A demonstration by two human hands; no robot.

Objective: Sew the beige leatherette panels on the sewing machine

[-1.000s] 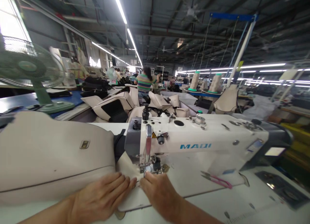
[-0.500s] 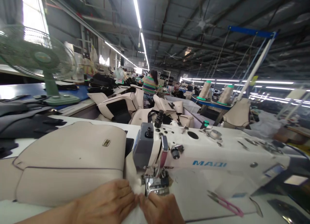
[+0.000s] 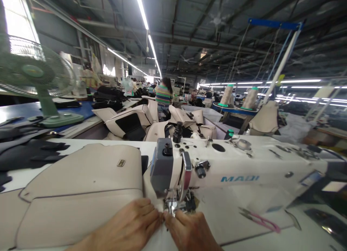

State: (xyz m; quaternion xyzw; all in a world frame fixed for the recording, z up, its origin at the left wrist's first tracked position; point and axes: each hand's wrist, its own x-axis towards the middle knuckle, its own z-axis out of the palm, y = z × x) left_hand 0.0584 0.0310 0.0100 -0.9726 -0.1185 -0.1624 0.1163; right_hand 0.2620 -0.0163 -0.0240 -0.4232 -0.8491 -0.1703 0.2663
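A white sewing machine (image 3: 238,171) stands across the table, its needle and presser foot (image 3: 173,205) at lower centre. My left hand (image 3: 127,227) lies flat on a cream leather panel (image 3: 81,193), fingertips just left of the presser foot. My right hand (image 3: 191,231) presses the same panel right in front of the foot, fingers bent down on the material. The fingertips of both hands nearly meet at the needle. The panel spreads far to the left and carries a small metal badge (image 3: 121,163).
Pink thread snips (image 3: 260,219) lie on the machine bed to the right. Black cut pieces (image 3: 29,155) lie at the far left. A green fan (image 3: 38,81) stands on a blue bench. Cream seat covers (image 3: 130,119) are piled behind. A person in a striped top (image 3: 163,93) works farther back.
The view has shifted slightly; my hands stay at the presser foot, holding the panel, and sit a little lower in the frame than a second ago.
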